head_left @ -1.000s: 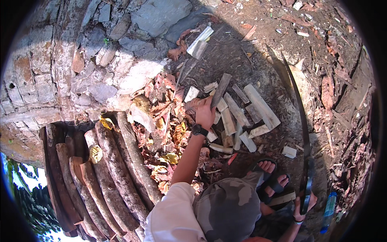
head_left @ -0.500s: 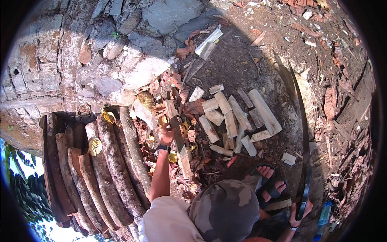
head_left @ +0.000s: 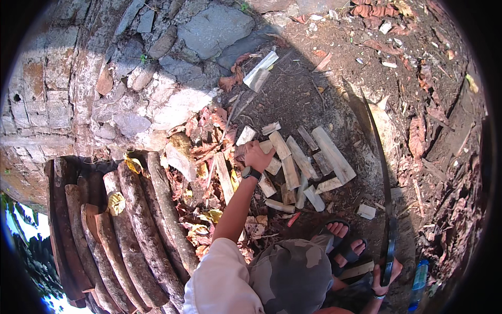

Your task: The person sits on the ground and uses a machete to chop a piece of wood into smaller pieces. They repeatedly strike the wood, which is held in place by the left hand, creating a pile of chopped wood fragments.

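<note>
My left hand (head_left: 257, 157), with a dark watch on its wrist, is at the left side of a loose heap of split wood. Its fingers curl over a short block of wood (head_left: 266, 146) and partly cover it. My right hand (head_left: 386, 275) grips the dark handle of a long machete (head_left: 380, 162) at the lower right. The curved blade points up and away along the ground. Left of the heap lies a longer split stick (head_left: 224, 178), its near end hidden by my left forearm. A wide split piece (head_left: 334, 156) lies at the heap's right.
Stacked logs (head_left: 141, 220) stand at the left, below a stone wall (head_left: 125, 94). Dry leaves cover the ground between. My sandalled feet (head_left: 342, 243) are near the heap. A camouflage cap (head_left: 290, 277) fills the lower middle. A bluish bottle (head_left: 420, 282) lies right of my right hand.
My left hand has let go of the long stick beside the leaves and moved right to the wood heap. The right hand still holds the machete in about the same place.
</note>
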Motion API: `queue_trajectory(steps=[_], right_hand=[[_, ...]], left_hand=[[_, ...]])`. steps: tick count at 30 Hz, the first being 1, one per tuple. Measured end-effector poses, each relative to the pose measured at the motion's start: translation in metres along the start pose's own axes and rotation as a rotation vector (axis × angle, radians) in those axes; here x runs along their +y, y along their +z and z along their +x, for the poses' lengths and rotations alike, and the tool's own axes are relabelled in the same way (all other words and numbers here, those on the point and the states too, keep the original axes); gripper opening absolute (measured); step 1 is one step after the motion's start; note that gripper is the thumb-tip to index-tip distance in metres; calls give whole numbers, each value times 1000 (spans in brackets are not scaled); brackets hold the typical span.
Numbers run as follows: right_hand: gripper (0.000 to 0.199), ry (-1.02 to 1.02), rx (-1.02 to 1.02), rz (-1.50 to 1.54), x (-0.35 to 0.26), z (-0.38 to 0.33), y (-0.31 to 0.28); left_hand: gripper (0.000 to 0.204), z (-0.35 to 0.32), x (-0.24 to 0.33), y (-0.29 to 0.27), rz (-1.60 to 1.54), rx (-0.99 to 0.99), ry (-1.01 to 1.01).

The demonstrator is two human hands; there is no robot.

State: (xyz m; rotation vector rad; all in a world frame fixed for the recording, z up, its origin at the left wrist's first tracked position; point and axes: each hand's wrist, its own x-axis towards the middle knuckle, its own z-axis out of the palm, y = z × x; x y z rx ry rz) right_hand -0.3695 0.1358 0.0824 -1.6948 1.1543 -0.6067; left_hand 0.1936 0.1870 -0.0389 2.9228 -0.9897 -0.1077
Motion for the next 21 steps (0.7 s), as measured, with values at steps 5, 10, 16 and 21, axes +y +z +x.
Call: queue_trajectory(steps=[5,10,16,21], right_hand=[[38,1,12,-6,-7,4,-1],[35,36,23,-10,-14,8,-3],[34,19,24,11,-2,2,0],[36,30,-20,13,-6,5,-1]], left_hand=[[73,3,-20,17,17,72,80],[76,3,19,-34,-149,-57,13],[115,59,69,-64,-166,32,298],[110,90,59,-13,-140,-171,206]])
